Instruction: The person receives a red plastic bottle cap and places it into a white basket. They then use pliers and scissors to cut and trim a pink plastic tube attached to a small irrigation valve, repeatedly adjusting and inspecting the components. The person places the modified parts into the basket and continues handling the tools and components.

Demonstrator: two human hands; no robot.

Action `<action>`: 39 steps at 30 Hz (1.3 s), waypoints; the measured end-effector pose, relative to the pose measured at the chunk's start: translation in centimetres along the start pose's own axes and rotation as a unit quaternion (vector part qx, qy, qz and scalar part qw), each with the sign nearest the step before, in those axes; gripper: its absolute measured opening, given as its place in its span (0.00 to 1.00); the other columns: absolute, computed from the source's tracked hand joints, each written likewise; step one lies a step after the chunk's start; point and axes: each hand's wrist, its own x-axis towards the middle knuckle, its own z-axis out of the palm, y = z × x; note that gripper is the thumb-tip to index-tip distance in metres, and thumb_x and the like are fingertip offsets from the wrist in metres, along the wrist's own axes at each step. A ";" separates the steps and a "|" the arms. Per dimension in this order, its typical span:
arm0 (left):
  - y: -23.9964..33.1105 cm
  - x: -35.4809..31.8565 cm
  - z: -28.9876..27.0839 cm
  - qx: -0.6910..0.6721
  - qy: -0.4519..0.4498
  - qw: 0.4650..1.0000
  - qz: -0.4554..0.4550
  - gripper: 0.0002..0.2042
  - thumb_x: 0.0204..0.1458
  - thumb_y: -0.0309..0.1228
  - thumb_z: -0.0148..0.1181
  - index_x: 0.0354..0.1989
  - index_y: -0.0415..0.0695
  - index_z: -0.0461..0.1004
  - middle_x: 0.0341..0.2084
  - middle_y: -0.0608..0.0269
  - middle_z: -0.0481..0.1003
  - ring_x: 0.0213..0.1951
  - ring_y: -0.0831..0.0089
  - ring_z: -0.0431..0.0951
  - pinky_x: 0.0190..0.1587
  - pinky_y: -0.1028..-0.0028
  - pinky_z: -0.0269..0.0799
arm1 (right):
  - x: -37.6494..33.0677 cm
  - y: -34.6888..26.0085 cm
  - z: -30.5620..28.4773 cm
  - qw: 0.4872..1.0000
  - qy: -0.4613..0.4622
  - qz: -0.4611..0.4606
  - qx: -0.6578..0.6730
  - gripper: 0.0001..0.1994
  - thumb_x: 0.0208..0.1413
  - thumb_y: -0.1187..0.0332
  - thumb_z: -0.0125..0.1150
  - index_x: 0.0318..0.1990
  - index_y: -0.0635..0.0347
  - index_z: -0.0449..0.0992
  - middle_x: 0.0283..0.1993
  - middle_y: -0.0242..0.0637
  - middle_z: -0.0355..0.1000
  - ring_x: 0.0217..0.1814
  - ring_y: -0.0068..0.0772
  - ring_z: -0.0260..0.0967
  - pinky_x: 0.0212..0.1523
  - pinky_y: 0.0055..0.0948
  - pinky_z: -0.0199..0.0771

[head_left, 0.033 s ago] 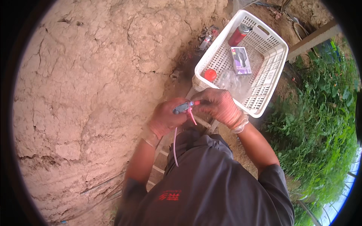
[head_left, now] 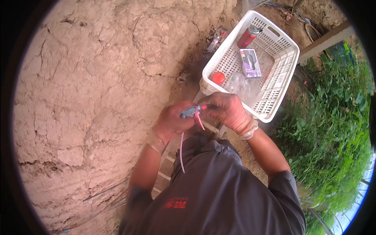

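Observation:
My left hand (head_left: 172, 121), in a thin clear glove, is closed round a small grey-blue device (head_left: 188, 112) with a pink band (head_left: 198, 119) dangling from it. A thin pale pink cord (head_left: 181, 152) hangs below this hand, against my dark shirt. The gloved right hand (head_left: 231, 112) pinches the small red tip (head_left: 204, 106) at the device's right end. Its fingers are pressed together there, and the device's exact kind cannot be made out. Both hands are in front of my body, by the near left corner of a white plastic basket (head_left: 273, 110).
In the basket are a red bottle (head_left: 247, 38) with a dark lid, a purple-and-white box (head_left: 250, 62), a round red thing (head_left: 218, 78) and clear plastic (head_left: 241, 87). A cracked earthen wall (head_left: 90, 78) rises on the left. Green plants (head_left: 321, 129) grow on the right, near a beam (head_left: 325, 42).

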 end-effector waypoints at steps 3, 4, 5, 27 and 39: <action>1.3 0.0 0.0 0.071 0.018 0.997 0.020 0.16 0.47 0.35 0.70 0.46 0.45 0.82 0.34 0.62 0.81 0.36 0.70 0.81 0.41 0.70 0.76 | -0.4 -0.6 0.1 0.996 -0.009 -0.036 -0.076 0.16 0.53 0.72 0.73 0.51 0.56 0.84 0.43 0.41 0.81 0.45 0.40 0.81 0.49 0.34 0.80; 1.9 -0.1 0.0 0.088 0.016 0.996 0.023 0.15 0.48 0.33 0.70 0.45 0.44 0.82 0.33 0.66 0.79 0.35 0.74 0.78 0.39 0.72 0.75 | -0.5 -0.6 0.2 0.993 -0.010 -0.057 -0.100 0.17 0.53 0.72 0.72 0.52 0.56 0.83 0.44 0.41 0.81 0.46 0.42 0.81 0.49 0.36 0.79; 2.3 0.0 -0.1 0.106 0.015 0.994 0.028 0.15 0.48 0.31 0.70 0.45 0.42 0.82 0.32 0.70 0.78 0.33 0.79 0.76 0.37 0.74 0.73 | -0.6 -0.4 0.3 0.989 -0.010 -0.079 -0.125 0.17 0.54 0.72 0.72 0.52 0.56 0.83 0.44 0.42 0.81 0.46 0.45 0.80 0.50 0.37 0.79; 4.2 0.0 1.0 0.329 0.039 0.912 0.243 0.22 0.46 0.35 0.69 0.53 0.50 0.81 0.37 0.56 0.80 0.39 0.53 0.82 0.41 0.60 0.80 | -3.5 -0.3 -0.4 0.994 0.047 -0.005 -0.095 0.20 0.65 0.51 0.60 0.41 0.63 0.79 0.40 0.56 0.78 0.45 0.62 0.76 0.47 0.50 0.75; 5.1 -0.2 1.4 0.333 0.039 0.906 0.259 0.20 0.47 0.33 0.71 0.51 0.48 0.81 0.35 0.55 0.80 0.37 0.54 0.83 0.39 0.63 0.80 | -3.6 1.5 0.1 0.991 0.026 -0.040 -0.128 0.20 0.67 0.51 0.58 0.45 0.60 0.81 0.36 0.54 0.76 0.41 0.61 0.75 0.44 0.51 0.74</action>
